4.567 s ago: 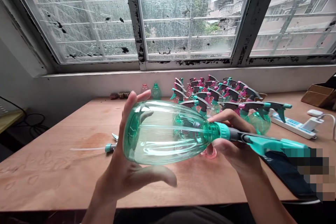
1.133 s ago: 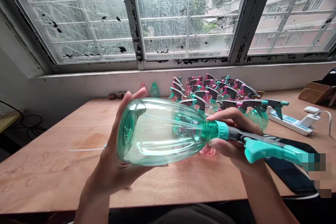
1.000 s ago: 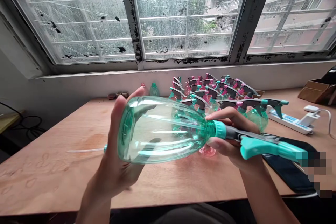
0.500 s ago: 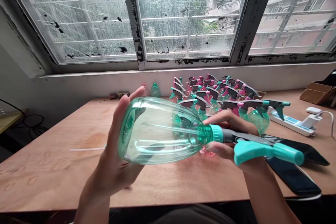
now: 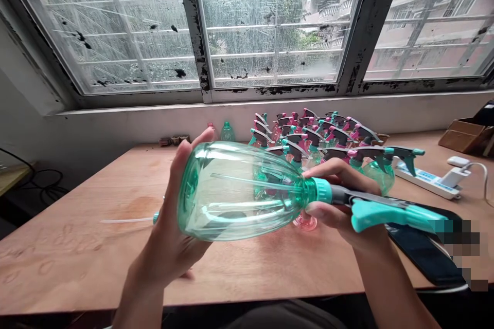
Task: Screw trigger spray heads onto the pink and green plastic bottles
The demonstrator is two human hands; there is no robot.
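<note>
A clear green spray bottle (image 5: 239, 195) lies sideways in the air between my hands, its trigger head (image 5: 386, 211) pointing right. My left hand (image 5: 173, 221) cups the bottle's base, with the fingers behind it. The thumb and fingers of my right hand (image 5: 339, 200) close around the neck at the turquoise collar (image 5: 322, 190). A thin dip tube (image 5: 247, 182) runs inside the bottle from the neck. Behind my left wrist, a white tube (image 5: 127, 221) with a turquoise end lies on the wooden table (image 5: 77, 262).
Many assembled spray bottles (image 5: 312, 139) with pink and turquoise heads stand at the back right. A green bottle without a head (image 5: 227, 132) stands by the wall. At the right are a power strip (image 5: 428, 177), a dark phone (image 5: 417, 254) and a cardboard box (image 5: 466, 133).
The bottle and both hands have shifted slightly to the right. The trigger head's nozzle end has tilted a little. More of the tube's turquoise end shows beside my left wrist.
</note>
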